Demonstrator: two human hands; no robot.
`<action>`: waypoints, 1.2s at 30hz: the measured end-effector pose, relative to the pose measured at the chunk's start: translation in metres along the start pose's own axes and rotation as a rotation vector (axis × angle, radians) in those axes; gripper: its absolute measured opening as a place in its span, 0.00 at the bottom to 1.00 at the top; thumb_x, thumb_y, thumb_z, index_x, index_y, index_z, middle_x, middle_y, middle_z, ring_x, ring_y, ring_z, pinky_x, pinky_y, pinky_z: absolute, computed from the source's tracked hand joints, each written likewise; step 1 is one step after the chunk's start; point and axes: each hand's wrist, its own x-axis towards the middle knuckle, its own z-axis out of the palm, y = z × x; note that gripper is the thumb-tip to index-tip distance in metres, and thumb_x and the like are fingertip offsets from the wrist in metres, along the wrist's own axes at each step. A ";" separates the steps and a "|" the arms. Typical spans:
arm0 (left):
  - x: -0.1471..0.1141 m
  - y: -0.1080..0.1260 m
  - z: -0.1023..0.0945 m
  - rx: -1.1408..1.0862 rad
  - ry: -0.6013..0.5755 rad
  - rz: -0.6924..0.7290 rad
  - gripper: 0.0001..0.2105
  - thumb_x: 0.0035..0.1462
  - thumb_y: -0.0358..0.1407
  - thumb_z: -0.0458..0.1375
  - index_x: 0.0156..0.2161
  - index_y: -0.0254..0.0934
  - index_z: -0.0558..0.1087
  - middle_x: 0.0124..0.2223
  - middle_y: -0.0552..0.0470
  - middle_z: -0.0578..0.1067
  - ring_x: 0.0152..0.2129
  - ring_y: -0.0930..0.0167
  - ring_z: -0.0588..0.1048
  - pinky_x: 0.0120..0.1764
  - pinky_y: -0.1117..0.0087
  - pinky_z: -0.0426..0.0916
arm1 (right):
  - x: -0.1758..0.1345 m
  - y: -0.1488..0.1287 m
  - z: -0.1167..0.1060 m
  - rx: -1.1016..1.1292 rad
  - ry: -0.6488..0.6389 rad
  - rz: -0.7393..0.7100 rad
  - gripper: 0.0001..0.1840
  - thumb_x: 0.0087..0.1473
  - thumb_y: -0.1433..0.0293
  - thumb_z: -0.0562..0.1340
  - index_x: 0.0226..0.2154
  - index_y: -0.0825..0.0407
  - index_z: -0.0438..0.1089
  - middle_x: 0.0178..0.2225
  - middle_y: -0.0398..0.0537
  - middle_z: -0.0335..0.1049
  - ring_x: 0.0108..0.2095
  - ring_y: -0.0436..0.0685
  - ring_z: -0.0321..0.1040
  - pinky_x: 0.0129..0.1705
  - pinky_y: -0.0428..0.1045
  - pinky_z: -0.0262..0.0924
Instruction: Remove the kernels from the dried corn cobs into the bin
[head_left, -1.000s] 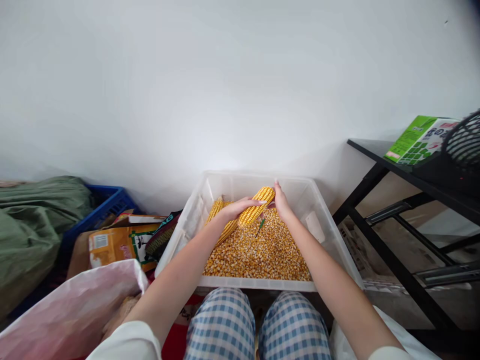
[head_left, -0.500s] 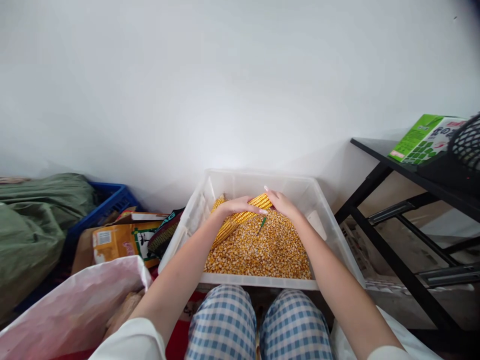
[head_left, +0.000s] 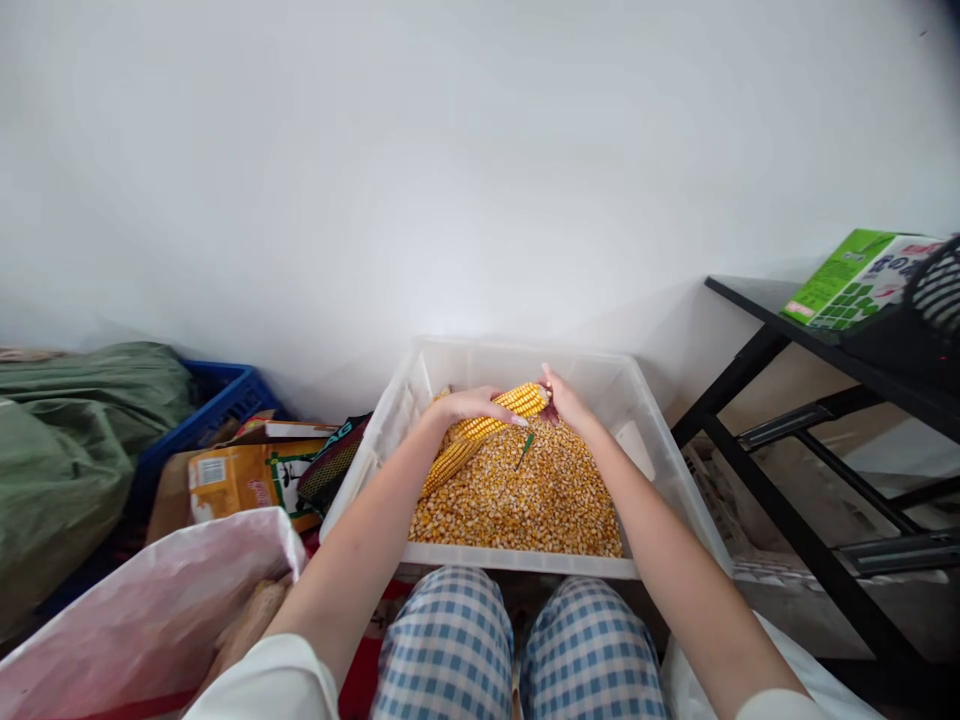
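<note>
Since half a second ago, right hand [head_left: 567,402] has slid back off the top of the corn cob [head_left: 523,401], so the cob's right end, covered then, now shows. Cob lies between the two hands, slanting, right end a bit higher and farther from the body. Left hand [head_left: 474,404] is clamped on it from above, palm over the left part, thumb along the near side; its other fingers are hidden. Right hand sits just beyond the right end, thumb up, fingers curled by the tip; can't tell whether they grip it. Cob is just above the loose kernels [head_left: 540,505] in a translucent plastic tub [head_left: 517,563]. Second cob [head_left: 451,466] lies on the kernels at left, just below the left hand, partly behind the left forearm. Slim green item [head_left: 526,450] rests on the kernels, near side of the held cob, between the hands. Pale label [head_left: 634,446] inside the tub's right wall. Left of the tub: orange package [head_left: 229,482], dark mesh bag [head_left: 334,465], blue crate [head_left: 225,395]. Right: black table [head_left: 750,290] with green-and-white box [head_left: 855,280].
</note>
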 end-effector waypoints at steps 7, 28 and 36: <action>0.003 -0.006 -0.002 0.143 0.014 -0.065 0.27 0.38 0.45 0.63 0.46 0.37 0.71 0.39 0.53 0.76 0.35 0.68 0.73 0.38 0.73 0.66 | 0.005 0.013 0.013 -0.064 -0.004 -0.024 0.32 0.48 0.41 0.45 0.20 0.53 0.59 0.16 0.42 0.57 0.16 0.47 0.55 0.17 0.43 0.49; 0.003 -0.011 -0.004 0.137 0.030 -0.067 0.26 0.37 0.46 0.63 0.43 0.36 0.72 0.39 0.52 0.76 0.36 0.67 0.73 0.38 0.72 0.66 | 0.001 0.011 0.012 -0.133 -0.054 -0.041 0.35 0.49 0.41 0.41 0.19 0.53 0.60 0.13 0.45 0.59 0.12 0.49 0.55 0.14 0.45 0.49; 0.004 -0.010 -0.002 0.068 -0.006 -0.086 0.26 0.36 0.45 0.64 0.43 0.36 0.72 0.39 0.52 0.75 0.36 0.67 0.73 0.38 0.73 0.66 | 0.002 0.014 0.008 -0.132 -0.051 -0.054 0.32 0.53 0.45 0.41 0.25 0.53 0.64 0.12 0.43 0.60 0.11 0.50 0.55 0.12 0.45 0.50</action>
